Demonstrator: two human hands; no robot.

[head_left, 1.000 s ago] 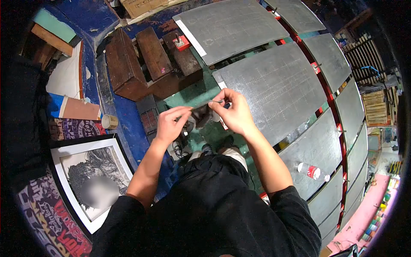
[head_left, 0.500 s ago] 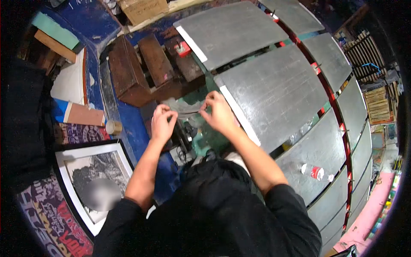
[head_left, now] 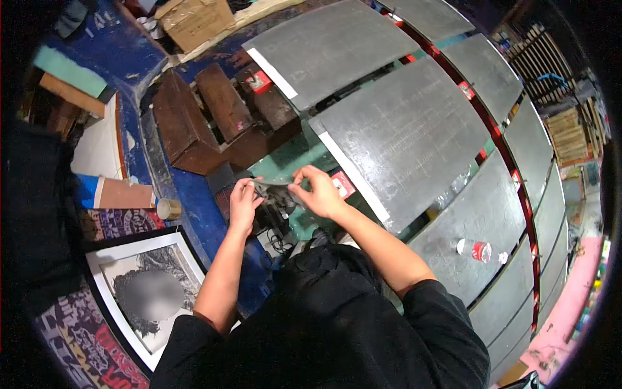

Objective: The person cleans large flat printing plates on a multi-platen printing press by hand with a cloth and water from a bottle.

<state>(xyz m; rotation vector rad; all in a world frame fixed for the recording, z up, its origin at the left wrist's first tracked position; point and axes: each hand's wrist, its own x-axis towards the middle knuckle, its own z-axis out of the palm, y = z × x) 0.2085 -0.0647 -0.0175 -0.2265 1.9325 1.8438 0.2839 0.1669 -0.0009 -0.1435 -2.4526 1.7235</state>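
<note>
A thin, translucent strip [head_left: 277,180] spans the gap between my two hands, looking like clear tape or film. My left hand [head_left: 242,205] pinches its left end, thumb against fingers. At the other end, the curled thumb and fingers of my right hand [head_left: 317,192] pinch it near the white edge of a grey panel [head_left: 408,129]. Just beyond the right fingers is a small red-and-white piece [head_left: 342,185] beside that edge. Below the strip are dark gear and cables [head_left: 277,241], partly hidden by my hands.
Brown wooden box-like steps [head_left: 184,123] stand ahead to the left. Rows of grey panels extend rightward, with a plastic bottle [head_left: 476,250] lying on one. At left are a framed picture [head_left: 188,243] and a small can [head_left: 169,209]. A cardboard box [head_left: 194,23] sits at the back.
The view has shifted slightly, and both hands appear a little lower in it. The strip stays between them, and the red-and-white piece beside my right hand has come into view.
</note>
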